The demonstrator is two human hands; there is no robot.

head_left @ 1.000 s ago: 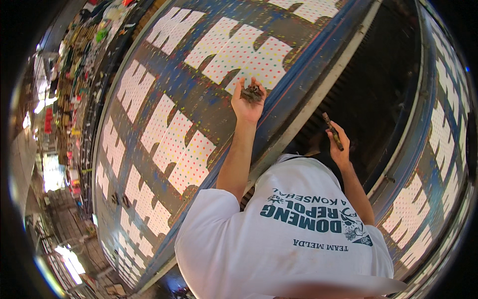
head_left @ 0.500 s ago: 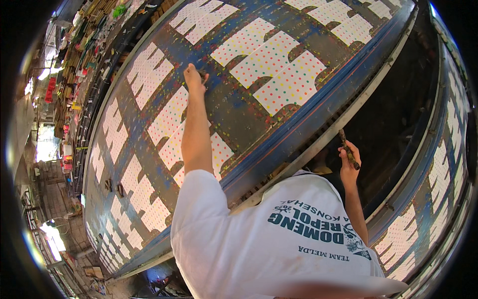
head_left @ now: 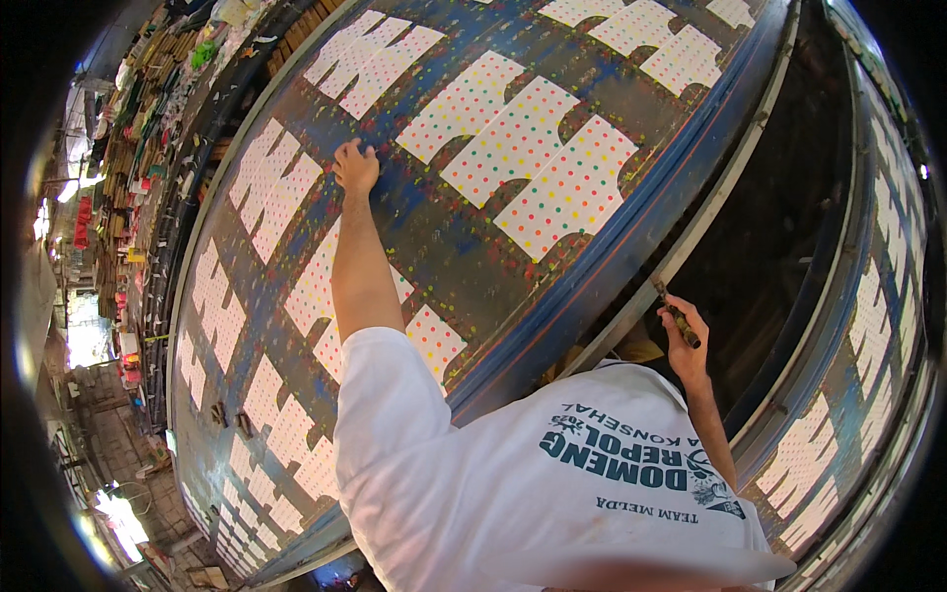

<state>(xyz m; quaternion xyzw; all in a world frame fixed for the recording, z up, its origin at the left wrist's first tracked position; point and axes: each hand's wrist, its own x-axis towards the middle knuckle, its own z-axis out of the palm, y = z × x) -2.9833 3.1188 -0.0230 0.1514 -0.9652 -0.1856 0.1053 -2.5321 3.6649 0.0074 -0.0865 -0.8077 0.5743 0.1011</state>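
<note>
Up on the big blue table point(head_left: 464, 266), the left hand point(head_left: 356, 166) is stretched far out, arm straight, fingers curled down and pressing on the paint-flecked surface right at the edge of a white dotted sheet point(head_left: 281, 202). Whether it pinches anything under those fingers, I cannot tell from here. Over on the other side, the right hand point(head_left: 683, 331) is raised near the table's pale rim point(head_left: 691, 232), fingers wrapped tight around a dark, stubby stick-like tool point(head_left: 677, 313) that pokes up out of the fist. Between the two arms, a white T-shirt point(head_left: 552, 493) with dark green print fills the foreground. More dotted cut-out sheets point(head_left: 567, 187) lie in rows across the table, red, green and yellow spots all over them. Off to the left, cluttered shelves point(head_left: 138, 168) line the wall.
</note>
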